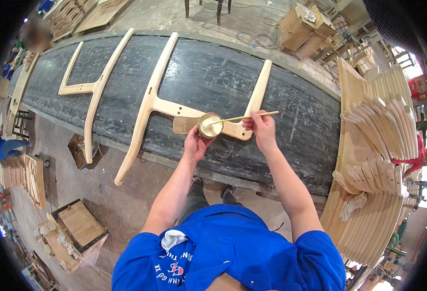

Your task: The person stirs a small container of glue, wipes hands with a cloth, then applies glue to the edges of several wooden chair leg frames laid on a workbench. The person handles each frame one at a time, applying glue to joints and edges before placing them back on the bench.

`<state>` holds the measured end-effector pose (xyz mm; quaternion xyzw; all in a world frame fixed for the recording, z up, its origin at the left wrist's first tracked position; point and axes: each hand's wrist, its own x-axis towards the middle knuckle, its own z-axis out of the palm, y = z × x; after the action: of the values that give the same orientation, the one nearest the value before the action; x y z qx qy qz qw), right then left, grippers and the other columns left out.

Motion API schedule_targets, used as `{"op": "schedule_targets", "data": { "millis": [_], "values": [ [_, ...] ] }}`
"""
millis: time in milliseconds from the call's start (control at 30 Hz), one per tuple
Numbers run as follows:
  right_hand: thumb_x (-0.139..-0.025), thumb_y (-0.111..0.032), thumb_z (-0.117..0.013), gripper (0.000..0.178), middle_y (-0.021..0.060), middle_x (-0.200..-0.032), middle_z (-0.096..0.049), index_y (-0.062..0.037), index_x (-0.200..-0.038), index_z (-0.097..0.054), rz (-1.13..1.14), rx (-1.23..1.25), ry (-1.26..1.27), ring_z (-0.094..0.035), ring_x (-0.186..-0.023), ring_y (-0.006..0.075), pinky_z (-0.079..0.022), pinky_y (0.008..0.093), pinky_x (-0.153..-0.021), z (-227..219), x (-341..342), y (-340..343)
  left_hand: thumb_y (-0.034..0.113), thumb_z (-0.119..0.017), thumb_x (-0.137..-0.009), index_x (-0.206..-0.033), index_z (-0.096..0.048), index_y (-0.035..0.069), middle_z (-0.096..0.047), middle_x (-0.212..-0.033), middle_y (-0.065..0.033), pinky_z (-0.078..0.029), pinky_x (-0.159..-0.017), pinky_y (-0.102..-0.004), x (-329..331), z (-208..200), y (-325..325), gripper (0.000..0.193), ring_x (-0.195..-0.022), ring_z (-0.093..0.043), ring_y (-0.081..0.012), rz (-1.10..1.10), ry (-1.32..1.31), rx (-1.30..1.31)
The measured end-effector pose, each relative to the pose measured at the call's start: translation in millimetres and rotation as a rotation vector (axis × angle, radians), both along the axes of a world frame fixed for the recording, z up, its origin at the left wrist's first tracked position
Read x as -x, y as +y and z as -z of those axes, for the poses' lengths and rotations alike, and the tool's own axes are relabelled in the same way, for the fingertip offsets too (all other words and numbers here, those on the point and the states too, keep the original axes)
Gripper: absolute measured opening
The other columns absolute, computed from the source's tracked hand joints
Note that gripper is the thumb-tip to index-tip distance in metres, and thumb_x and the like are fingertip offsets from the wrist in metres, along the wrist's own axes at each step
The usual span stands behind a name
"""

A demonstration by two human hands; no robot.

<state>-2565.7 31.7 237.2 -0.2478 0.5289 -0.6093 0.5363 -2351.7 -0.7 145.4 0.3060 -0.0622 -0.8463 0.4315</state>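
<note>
My left hand (196, 144) is wrapped round a small round cup (210, 125) of creamy white paste, likely glue by its look. Between the fingers of my right hand (263, 129) is a thin wooden stick (252, 116), its left end dipping into the paste. Under and beside the cup lies a pale wooden chair-side frame (148, 104) with a long curved leg, a crosspiece with holes and a shorter leg. A flat tan piece of wood (182, 125) shows just left of the cup. Farther left rests a second, similar frame (96, 89).
Both frames lie on a long dark worktable (208, 72), their curved legs jutting past its near edge. To the right stand stacks of curved wooden parts (378, 126). A box-like stand (80, 225) is on the floor at lower left. Another person (9, 145) is at far left.
</note>
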Motion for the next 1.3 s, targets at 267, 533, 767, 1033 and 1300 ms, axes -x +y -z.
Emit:
{"op": "schedule_targets", "data": {
  "millis": [267, 533, 767, 1033, 1300],
  "values": [
    [-0.086, -0.008, -0.054, 0.006, 0.0084, -0.085, -0.062, -0.0054, -0.091, -0.054, 0.177, -0.065, -0.365, -0.062, -0.075, 0.0175, -0.051, 0.0310, -0.068, 23.9, 38.4, 46.1, 0.031, -0.033, -0.095, -0.127, -0.043, 0.005, -0.052, -0.124, -0.0111, -0.044, -0.094, -0.0443, 45.2, 1.7, 5.4, 0.042, -0.111, -0.053, -0.0259, 0.045, 0.015, -0.019],
    [-0.088, -0.023, -0.058, 0.017, 0.0076, -0.073, -0.062, -0.0101, -0.080, -0.051, 0.306, -0.147, -0.290, -0.059, -0.060, 0.0155, -0.048, 0.0273, -0.053, 36.5, 53.9, 53.0, 0.031, -0.034, -0.095, -0.126, -0.043, 0.005, -0.050, -0.125, -0.0114, -0.042, -0.096, -0.0450, 82.1, 6.2, 12.9, 0.042, -0.114, -0.050, -0.0259, 0.106, 0.005, 0.019],
    [-0.088, -0.015, -0.057, 0.014, 0.0060, -0.069, -0.061, -0.0032, -0.082, -0.052, 0.063, 0.118, 0.430, -0.060, -0.061, 0.0123, -0.047, 0.0249, -0.055, 5.7, 75.5, 39.9, 0.032, -0.034, -0.094, -0.126, -0.043, 0.007, -0.051, -0.126, -0.0104, -0.041, -0.096, -0.0461, 44.0, 27.6, 16.3, 0.042, -0.115, -0.049, -0.0261, 0.033, -0.043, -0.018],
    [-0.083, -0.011, -0.061, 0.013, 0.0075, -0.061, -0.054, -0.0012, -0.077, -0.054, -0.217, 0.166, 0.966, -0.051, -0.053, 0.0117, -0.043, 0.0269, -0.051, 18.2, 58.7, 35.0, 0.032, -0.038, -0.093, -0.121, -0.048, 0.007, -0.056, -0.118, -0.0097, -0.044, -0.093, -0.0450, -11.5, 35.1, 35.2, 0.039, -0.108, -0.055, -0.0251, -0.087, -0.087, -0.037],
    [-0.083, -0.014, -0.063, 0.016, 0.0085, -0.061, -0.055, -0.0009, -0.079, -0.054, -0.340, 0.167, 0.933, -0.051, -0.053, 0.0160, -0.043, 0.0285, -0.052, 40.9, 57.4, 27.4, 0.031, -0.034, -0.093, -0.124, -0.046, 0.006, -0.055, -0.121, -0.0115, -0.045, -0.093, -0.0449, -16.8, 37.7, 47.6, 0.041, -0.109, -0.054, -0.0282, -0.108, -0.101, -0.061]
  ]
}}
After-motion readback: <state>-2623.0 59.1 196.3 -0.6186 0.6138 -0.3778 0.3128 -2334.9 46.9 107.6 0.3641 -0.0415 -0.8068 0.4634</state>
